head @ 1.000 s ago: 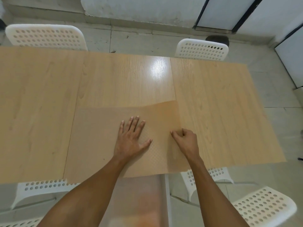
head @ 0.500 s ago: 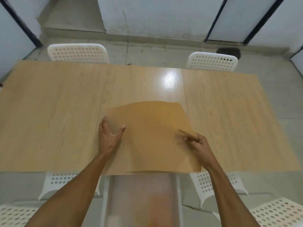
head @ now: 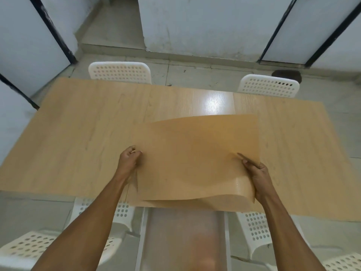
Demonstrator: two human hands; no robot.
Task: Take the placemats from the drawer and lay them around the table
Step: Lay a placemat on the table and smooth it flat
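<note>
Pale tiled floor (head: pixel 195 75), scuffed white walls (head: pixel 195 22), perforated white chairs (head: pixel 119 72), perhaps dark-framed doors (head: pixel 304 30).

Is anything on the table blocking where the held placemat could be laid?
Nothing visible does. The left hand and right hand hold the placemat by its side edges above the table, and the wood that shows around it carries no objects.

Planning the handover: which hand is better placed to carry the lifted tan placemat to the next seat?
Probably the right hand: it pinches the thin tan placemat at its raised edge; the left hand only holds the lower side.
</note>
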